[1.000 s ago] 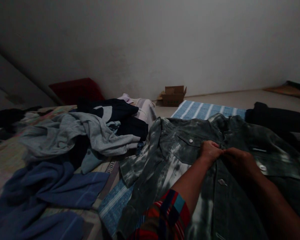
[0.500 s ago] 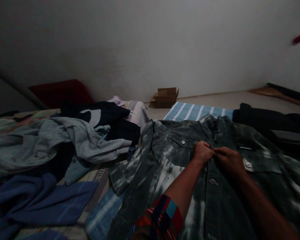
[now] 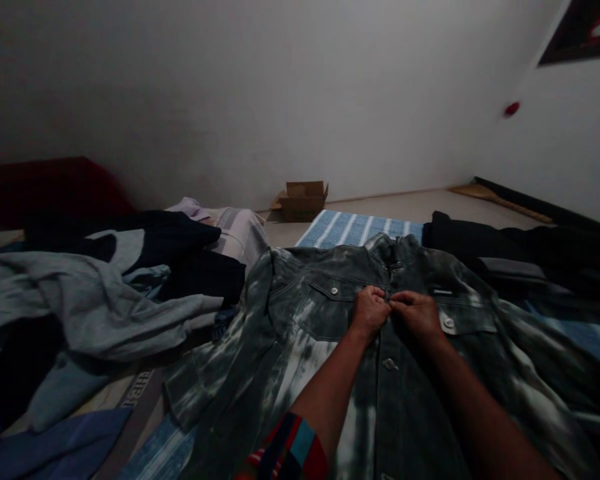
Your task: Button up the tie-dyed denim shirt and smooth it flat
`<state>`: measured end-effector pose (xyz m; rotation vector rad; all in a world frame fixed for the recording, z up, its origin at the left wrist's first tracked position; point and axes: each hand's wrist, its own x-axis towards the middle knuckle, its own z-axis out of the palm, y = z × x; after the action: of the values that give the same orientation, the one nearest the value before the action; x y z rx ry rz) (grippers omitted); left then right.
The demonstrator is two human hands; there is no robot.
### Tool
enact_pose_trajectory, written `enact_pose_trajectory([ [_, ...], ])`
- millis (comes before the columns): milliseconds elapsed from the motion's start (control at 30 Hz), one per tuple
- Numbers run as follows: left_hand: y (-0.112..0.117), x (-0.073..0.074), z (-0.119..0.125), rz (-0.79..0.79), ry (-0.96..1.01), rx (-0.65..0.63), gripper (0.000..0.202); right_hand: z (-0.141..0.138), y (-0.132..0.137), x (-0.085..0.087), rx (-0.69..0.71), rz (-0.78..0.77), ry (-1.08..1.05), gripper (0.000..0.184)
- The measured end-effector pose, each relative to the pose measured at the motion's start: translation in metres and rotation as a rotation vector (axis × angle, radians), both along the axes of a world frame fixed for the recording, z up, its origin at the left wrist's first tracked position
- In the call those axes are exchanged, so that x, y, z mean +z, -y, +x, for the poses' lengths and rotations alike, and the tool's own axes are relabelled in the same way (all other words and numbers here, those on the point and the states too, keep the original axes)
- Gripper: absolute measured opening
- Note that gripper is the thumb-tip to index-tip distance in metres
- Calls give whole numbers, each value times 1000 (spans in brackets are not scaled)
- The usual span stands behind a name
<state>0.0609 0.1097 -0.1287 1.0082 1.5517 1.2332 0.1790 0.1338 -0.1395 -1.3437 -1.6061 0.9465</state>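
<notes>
A dark grey-green denim jacket (image 3: 320, 313) with pale bleached patches lies spread out, front side up, its collar pointing away from me. My left hand (image 3: 371, 312) pinches the front placket at chest height. Right beside it, my right hand (image 3: 416, 316) grips the opposite edge of the same placket, fingertips nearly touching the left ones. Whatever button sits between the fingers is hidden. Lower on the placket a metal button (image 3: 391, 364) shows, and each chest pocket flap carries a button.
Under the jacket is a blue striped cloth (image 3: 353, 227). Crumpled clothes, including a grey garment (image 3: 115, 313), are heaped on the left. Dark folded clothes (image 3: 480, 243) lie at the right. An open cardboard box (image 3: 304, 203) stands by the wall.
The view has turned to the right, so everything appears shifted left. Both hands keep their pinch at the same spot on the jacket's placket.
</notes>
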Motion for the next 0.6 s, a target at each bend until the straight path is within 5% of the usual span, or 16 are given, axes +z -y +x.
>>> enact_pose_trajectory([
  [233,-1,-5,-6,85,-109,-61,27,-1,-1,-1,25,47,62,23],
  [600,3,-6,-5,114,-354,30,24,3,8,6,193,230,317,13],
])
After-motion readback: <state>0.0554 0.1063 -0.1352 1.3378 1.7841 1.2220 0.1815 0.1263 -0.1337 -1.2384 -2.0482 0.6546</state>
